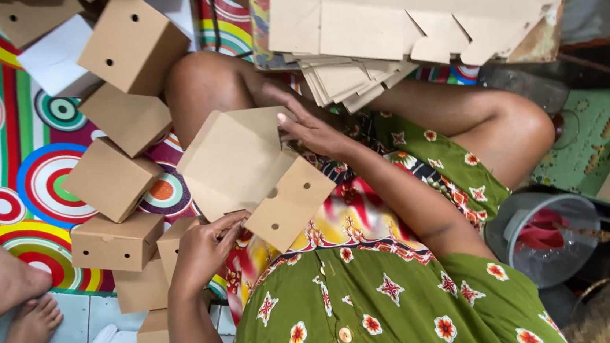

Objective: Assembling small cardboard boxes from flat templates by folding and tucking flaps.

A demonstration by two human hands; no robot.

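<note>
While both hands grasp it, the half-folded brown cardboard box (246, 173) sits between left grip (205, 250) and right grip (312, 127).

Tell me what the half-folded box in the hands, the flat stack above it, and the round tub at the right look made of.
Half-folded box: brown cardboard, matte, with sharp creases and punched holes. Flat stack: the same cardboard, seemingly unfolded die-cut blanks, layered edges showing. Round tub: probably grey plastic, smooth with a slight sheen.
</note>
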